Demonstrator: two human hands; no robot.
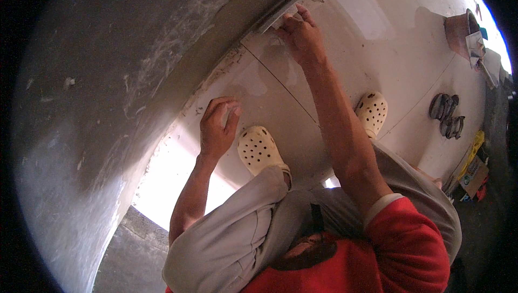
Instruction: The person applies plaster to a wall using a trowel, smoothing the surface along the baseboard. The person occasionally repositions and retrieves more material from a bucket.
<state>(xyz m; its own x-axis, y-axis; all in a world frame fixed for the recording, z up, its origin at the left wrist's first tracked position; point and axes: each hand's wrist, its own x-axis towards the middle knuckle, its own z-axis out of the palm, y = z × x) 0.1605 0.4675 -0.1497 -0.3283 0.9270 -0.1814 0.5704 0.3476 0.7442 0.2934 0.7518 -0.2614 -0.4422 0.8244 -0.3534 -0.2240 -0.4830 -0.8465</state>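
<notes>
The left hand (217,128) is empty, loosely curled; the grey piece (278,22) is by the right hand's (303,36) fingertips, whether gripped I cannot tell; better to steady it along the wall (162,44) beside them

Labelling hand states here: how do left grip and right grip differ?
Reach: the left grip is nearer the body; the right grip is stretched farther out.
Contents: the left grip shows nothing in it; the right grip has its fingers at a flat greyish piece, how firmly held is unclear.
Pose: the left grip is loosely curved, thumb apart; the right grip has bent fingers.
Shared: both bare, near the grey wall's foot.
</notes>
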